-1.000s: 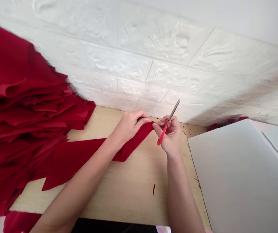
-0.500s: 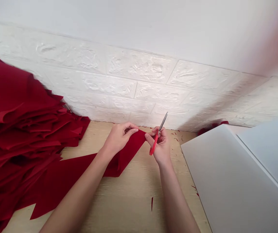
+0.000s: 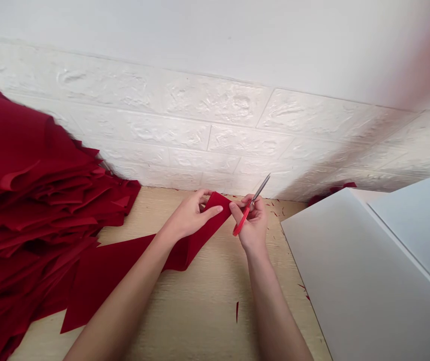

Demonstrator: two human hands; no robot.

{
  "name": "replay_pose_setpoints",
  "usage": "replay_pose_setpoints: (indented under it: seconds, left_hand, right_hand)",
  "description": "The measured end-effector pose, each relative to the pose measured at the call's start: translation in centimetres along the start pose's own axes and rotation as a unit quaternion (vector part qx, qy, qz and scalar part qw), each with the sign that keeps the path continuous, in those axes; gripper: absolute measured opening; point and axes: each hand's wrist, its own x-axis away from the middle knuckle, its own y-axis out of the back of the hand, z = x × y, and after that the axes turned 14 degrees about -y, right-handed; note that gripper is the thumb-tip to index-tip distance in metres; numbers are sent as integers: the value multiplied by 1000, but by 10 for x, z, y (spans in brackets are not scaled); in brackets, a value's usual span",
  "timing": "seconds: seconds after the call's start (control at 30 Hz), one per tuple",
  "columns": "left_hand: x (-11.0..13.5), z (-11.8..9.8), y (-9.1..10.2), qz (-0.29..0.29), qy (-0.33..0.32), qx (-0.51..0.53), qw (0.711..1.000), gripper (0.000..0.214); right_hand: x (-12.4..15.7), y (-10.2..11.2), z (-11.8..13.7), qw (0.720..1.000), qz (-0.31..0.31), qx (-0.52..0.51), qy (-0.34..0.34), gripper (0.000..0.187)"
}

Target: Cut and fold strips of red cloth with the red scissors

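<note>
My left hand (image 3: 190,216) pinches the far end of a long red fabric strip (image 3: 125,255) that runs back across the wooden table (image 3: 200,311) toward the left. My right hand (image 3: 253,223) is closed round small red-handled scissors (image 3: 249,205), whose metal blades point up and to the right, away from the cloth. The right thumb touches the strip's end right beside the left fingers. Both hands hover just above the table near the wall.
A tall heap of red fabric pieces (image 3: 27,210) fills the left side. A white board (image 3: 365,281) covers the table's right part. A white brick-pattern wall (image 3: 215,125) stands close behind. Small red clippings (image 3: 237,311) lie on the wood.
The view has shifted a little. My left hand has slid its grip along the strip's end, thumb now laid over the cloth. The scissors stay pointing up to the right.
</note>
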Motion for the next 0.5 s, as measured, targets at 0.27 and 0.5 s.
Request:
replay_pose_setpoints:
  seconds: [0.27, 0.5]
  left_hand:
    - [27, 1, 17, 232, 63, -101, 965, 31]
    - [49, -12, 61, 206, 85, -325, 919, 36]
  right_hand:
    - [-12, 18, -9, 993, -85, -73, -26, 43]
    - [-24, 24, -34, 982, -124, -130, -57, 49]
